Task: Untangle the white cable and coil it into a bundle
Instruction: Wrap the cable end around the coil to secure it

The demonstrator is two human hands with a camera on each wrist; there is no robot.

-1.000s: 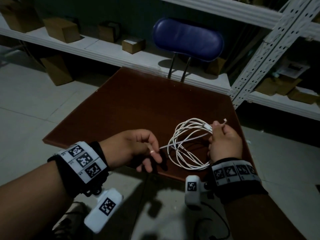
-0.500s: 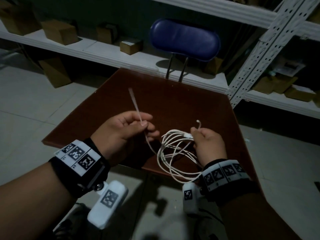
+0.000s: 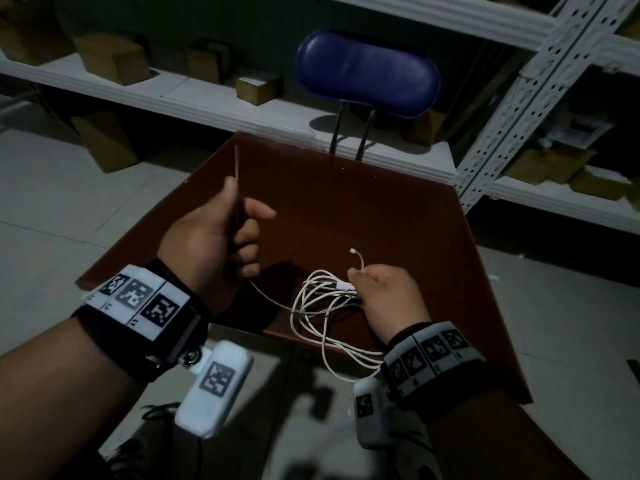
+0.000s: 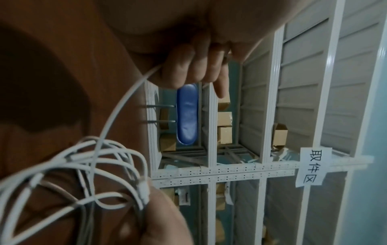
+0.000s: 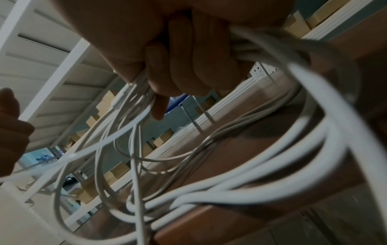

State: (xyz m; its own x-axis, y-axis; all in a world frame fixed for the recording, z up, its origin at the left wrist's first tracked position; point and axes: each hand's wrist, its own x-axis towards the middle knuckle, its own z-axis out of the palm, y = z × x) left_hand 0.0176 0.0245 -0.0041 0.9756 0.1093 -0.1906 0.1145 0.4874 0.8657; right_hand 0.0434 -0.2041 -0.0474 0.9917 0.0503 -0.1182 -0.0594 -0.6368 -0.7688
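Brown table (image 3: 346,202) is sitting on a pale tiled floor (image 3: 52,202), its top showing only hand shadows; white cable (image 3: 322,306) is hanging over its near edge.

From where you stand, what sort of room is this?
Probably a storeroom or parcel pickup area: white metal shelving holding cardboard boxes, and a paper label in Chinese characters taped to the rack.

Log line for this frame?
left hand: grips free strand, raised | right hand: holds white cable loops | above table | coiling unfinished
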